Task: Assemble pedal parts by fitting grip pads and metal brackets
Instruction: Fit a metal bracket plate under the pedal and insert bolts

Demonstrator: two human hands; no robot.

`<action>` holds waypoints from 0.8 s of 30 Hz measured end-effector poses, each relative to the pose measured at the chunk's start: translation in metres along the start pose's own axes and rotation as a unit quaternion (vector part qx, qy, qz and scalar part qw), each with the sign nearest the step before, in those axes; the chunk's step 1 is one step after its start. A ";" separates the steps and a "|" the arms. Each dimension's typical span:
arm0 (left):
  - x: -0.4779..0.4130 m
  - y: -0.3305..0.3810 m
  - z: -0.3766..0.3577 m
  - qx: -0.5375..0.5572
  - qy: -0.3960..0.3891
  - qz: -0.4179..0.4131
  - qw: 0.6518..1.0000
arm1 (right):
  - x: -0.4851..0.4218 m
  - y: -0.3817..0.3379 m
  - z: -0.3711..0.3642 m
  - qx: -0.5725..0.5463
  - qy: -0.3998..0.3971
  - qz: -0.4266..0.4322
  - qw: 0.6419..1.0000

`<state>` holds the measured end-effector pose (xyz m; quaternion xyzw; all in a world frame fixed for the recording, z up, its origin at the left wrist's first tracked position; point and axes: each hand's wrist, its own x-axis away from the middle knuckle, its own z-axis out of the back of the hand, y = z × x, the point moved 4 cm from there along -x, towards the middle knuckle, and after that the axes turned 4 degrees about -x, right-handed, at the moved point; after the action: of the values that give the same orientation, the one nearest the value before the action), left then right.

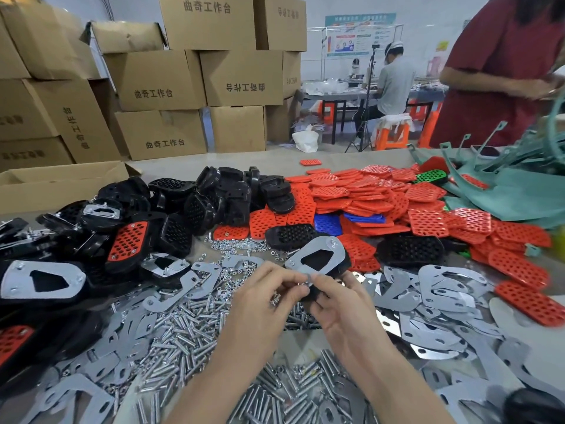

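A black pedal body with a grey metal bracket on top is held tilted above the table centre. My right hand grips its near end from below. My left hand pinches small silver nuts at the bracket's near edge, fingertips touching the right hand's. Loose grey brackets lie to the right, bolts and nuts in the middle. Red grip pads are heaped at the back right, black pedal bodies at the back left.
Assembled pedals lie at the left. Stacked cardboard boxes stand behind the table. A person in a red top stands at the far right by teal parts. Another person sits at a far bench.
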<state>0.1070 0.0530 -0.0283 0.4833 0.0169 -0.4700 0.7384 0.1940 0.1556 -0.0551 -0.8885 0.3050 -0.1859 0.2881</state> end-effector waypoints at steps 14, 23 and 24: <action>0.000 -0.019 -0.008 0.111 -0.009 0.097 0.989 | 0.006 0.006 -0.004 -0.008 -0.023 -0.042 0.999; 0.003 -0.019 -0.006 0.144 -0.014 0.091 0.985 | 0.007 0.008 -0.003 -0.013 -0.038 -0.051 0.998; 0.003 -0.019 -0.006 0.146 -0.014 0.082 0.986 | 0.007 0.008 -0.003 -0.012 -0.039 -0.053 0.998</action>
<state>0.0979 0.0532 -0.0458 0.5788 -0.1021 -0.4120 0.6963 0.1941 0.1446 -0.0570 -0.9132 0.2486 -0.1624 0.2793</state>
